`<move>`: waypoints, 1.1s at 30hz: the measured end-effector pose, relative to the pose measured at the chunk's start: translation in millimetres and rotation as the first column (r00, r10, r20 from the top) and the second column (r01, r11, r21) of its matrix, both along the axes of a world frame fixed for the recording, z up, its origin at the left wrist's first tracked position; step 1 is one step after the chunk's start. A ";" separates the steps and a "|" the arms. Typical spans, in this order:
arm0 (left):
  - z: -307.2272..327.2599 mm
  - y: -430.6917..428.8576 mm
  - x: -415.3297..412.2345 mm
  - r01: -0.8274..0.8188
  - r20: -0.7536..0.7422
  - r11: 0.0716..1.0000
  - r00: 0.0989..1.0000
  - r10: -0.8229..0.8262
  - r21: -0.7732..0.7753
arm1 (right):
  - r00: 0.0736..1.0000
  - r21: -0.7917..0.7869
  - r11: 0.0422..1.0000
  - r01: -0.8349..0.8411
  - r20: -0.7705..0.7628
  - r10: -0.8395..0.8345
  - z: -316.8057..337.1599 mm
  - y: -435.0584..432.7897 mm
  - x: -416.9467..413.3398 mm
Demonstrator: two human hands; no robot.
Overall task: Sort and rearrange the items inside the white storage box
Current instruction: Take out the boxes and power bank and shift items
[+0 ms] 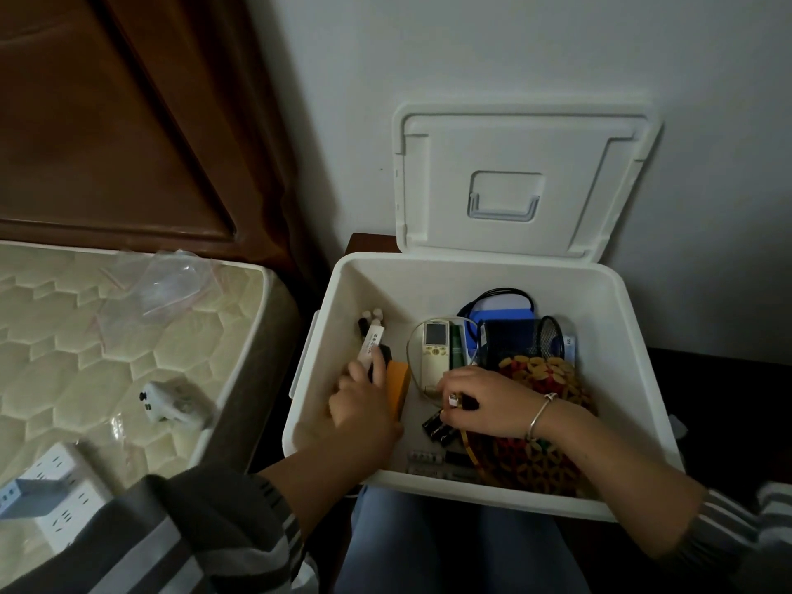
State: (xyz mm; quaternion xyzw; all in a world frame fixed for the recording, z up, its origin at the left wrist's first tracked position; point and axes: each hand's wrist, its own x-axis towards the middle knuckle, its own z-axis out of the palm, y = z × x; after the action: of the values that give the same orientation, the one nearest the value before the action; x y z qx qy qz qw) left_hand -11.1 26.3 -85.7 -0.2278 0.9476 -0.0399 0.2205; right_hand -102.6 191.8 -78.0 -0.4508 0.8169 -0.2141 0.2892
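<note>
The white storage box (634, 379) stands open in front of me, its lid (514, 177) leaning against the wall. My left hand (364, 409) is inside at the left and grips a slim white box (370, 342) beside an orange block (397, 388). My right hand (484, 400) is in the middle, its fingers curled round a small black item (465, 403) over a black battery pack (435, 426). A white remote (435, 349), a green item (457, 347), a blue pouch with a black cable (505, 323), a mesh cup (550, 336) and a patterned woven mat (540, 375) lie further in.
A mattress (64, 336) is to the left, carrying clear plastic bags (158, 289), a white plug adapter (167, 400) and white power strips (55, 478). A dark wooden headboard (107, 122) rises behind it. My knees (450, 546) are under the box's front edge.
</note>
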 end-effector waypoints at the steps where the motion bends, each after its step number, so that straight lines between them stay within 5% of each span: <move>1: 0.5 0.6 -1.7 0.082 0.015 0.995 0.997 -0.082 -0.048 | 1.000 -0.001 1.000 0.000 0.000 0.000 -0.4 0.1 -0.2; 5: -1.0 -5.3 -7.0 0.378 0.080 0.918 0.925 -0.371 -0.116 | 1.000 0.002 1.000 -0.009 -0.009 0.009 -1.4 -0.5 -1.0; 10: -9.9 -26.6 -6.9 0.700 0.094 0.709 0.714 -0.694 -0.083 | 1.000 -0.004 1.000 -0.016 -0.009 0.016 -1.7 -1.2 -0.7; 15: -9.8 -41.8 -14.6 0.824 0.263 0.564 0.536 -0.802 0.040 | 1.000 -0.015 0.999 -0.029 -0.013 0.029 -3.4 -2.0 0.6; 20: -7.1 -53.8 -18.7 0.827 0.279 0.560 0.526 -0.803 0.053 | 0.995 -0.014 0.999 -0.050 -0.084 0.049 -12.2 -6.6 5.4; 26: -10.8 -58.6 -18.8 0.763 0.201 0.643 0.622 -0.757 0.060 | 0.962 0.091 0.994 -0.055 -0.263 0.077 -32.6 -19.1 25.1; 33: -11.3 -66.8 -17.4 0.718 0.171 0.695 0.679 -0.714 0.048 | 0.994 0.147 0.983 -0.108 0.010 0.108 -42.0 -29.1 46.2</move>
State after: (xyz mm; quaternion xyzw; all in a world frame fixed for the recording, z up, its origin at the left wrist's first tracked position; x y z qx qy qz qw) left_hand -28.5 -40.5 -97.0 0.1624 0.9372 -0.1535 0.2676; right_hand -56.4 162.8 -120.0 -0.4717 0.8045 -0.1377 0.3337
